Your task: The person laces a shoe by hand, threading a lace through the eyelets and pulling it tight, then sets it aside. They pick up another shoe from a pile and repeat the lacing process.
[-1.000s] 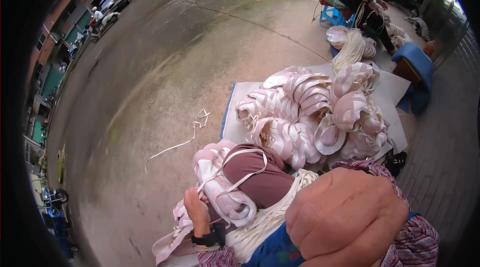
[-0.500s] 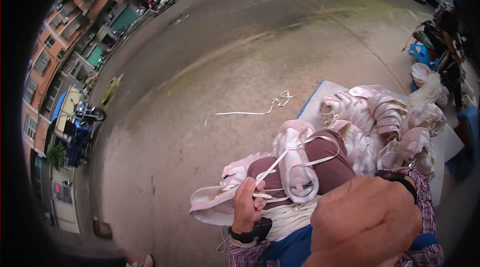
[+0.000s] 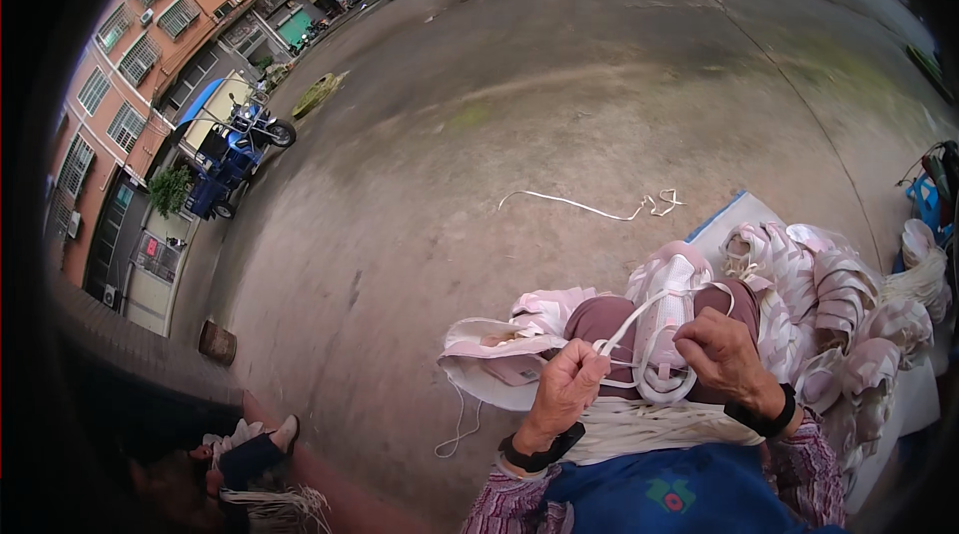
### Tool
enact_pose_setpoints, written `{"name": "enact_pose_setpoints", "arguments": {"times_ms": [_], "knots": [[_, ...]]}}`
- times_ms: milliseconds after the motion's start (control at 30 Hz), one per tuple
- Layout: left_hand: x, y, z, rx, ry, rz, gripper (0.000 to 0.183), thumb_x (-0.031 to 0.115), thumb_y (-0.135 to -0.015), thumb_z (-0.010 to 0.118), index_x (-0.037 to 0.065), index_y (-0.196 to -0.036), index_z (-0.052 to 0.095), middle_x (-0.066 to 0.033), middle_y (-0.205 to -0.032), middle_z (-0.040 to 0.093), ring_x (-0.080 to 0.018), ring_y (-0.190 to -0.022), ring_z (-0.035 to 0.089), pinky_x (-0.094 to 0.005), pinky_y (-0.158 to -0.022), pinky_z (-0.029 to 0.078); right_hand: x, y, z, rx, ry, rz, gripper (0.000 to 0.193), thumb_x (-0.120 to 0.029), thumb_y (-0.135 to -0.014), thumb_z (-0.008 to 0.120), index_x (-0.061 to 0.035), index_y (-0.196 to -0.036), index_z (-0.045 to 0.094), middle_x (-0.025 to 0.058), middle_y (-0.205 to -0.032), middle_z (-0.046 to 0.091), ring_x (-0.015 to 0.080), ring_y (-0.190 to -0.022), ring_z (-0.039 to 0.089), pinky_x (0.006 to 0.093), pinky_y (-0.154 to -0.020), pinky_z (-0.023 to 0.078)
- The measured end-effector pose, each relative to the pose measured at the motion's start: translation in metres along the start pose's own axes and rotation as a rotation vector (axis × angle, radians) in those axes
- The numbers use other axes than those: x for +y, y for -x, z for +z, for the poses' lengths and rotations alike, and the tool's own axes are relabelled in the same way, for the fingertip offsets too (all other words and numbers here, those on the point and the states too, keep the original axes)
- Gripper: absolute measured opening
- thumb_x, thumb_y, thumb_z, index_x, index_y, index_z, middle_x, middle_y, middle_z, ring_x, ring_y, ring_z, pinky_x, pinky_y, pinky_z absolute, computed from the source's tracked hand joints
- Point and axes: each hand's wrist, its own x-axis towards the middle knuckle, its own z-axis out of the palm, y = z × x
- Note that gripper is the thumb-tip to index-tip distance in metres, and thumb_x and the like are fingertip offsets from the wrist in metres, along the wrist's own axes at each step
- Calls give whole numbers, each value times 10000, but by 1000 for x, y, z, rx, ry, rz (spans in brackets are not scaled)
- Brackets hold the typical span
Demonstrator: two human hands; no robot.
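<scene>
A pale pink and white shoe upper (image 3: 667,319) lies across my knees, its toe pointing away from me. White shoelace (image 3: 627,322) runs from its eyelets to my left hand (image 3: 571,386), which is closed on it at the upper's left. My right hand (image 3: 727,354) is beside the upper's right edge with its fingers curled in a pinch; whatever is between them is hidden. A thick bundle of white laces (image 3: 649,426) spreads over my lap. By my left knee lies another upper (image 3: 499,359), opening toward me, with a loose lace end hanging below it.
Stacked pink and white uppers (image 3: 834,279) cover a pale board (image 3: 749,214) on my right. A single lace (image 3: 589,205) lies on the concrete ahead. Far left stand a blue three-wheeler (image 3: 225,159) and a rusty tin (image 3: 217,342). Another person's leg (image 3: 250,456) shows lower left.
My right hand has come down from close to the camera to the upper's right side. My left hand keeps hold of the lace. The view has swung left.
</scene>
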Motion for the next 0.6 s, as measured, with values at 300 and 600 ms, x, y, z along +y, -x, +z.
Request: {"name": "enact_pose_setpoints", "arguments": {"times_ms": [300, 600], "knots": [[-8, 10, 25, -213, -108, 9, 182, 88, -895, 657, 77, -865, 479, 43, -760, 485, -9, -595, 414, -160, -505, 324, -11, 9, 27, -144, -217, -140, 204, -45, -840, 600, -33, -1043, 608, 143, -971, 588, 307, -898, 617, 359, -732, 512], [-19, 10, 30, -46, 112, -108, 151, 56, -900, 644, 37, -960, 507, 35, -784, 526, 10, -575, 413, -154, -479, 321, 2, 28, 38, -92, -138, -67, 239, -55, -831, 636, -41, -1067, 602, 126, -900, 555, 307, -787, 603, 380, -646, 499]]}}
